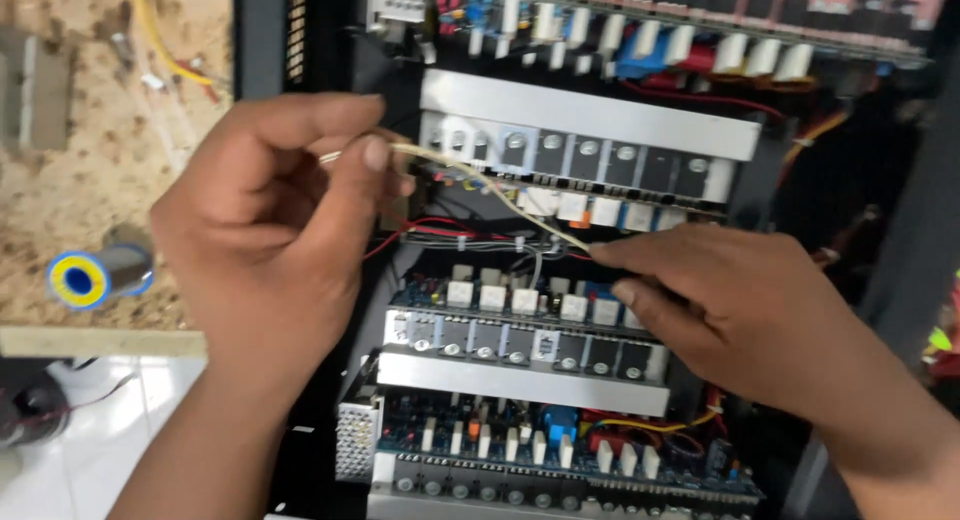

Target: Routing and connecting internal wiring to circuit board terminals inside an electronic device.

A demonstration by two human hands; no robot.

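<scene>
Speckled stone flooring shows at the left edge, and an open black metal equipment case (262, 40) fills the rest of the view, stacked with circuit boards.

Above it, the left hand (270, 230) is closed, thumb pressed to forefinger, pinching one end of a thin pale cream wire (490, 185). The right hand (740, 310) pinches the other end between thumb and fingertips, its remaining fingers curled in. So the wire runs taut between both hands, its long axis slanting down from the left hand's thumb toward the right hand's fingertips, crossing in front of a long silver aluminium heat-sink bar (590, 115) with dark transistors bolted along it. Neither hand is nearer; each has an end.

Below the right hand lies a second silver heat-sink bar (520, 380), and beneath that a blue circuit board (520, 435) with white block resistors. Out beyond the left wrist, on the floor, rests a solder spool with a blue and yellow end (80, 278). No label can be made out.
</scene>
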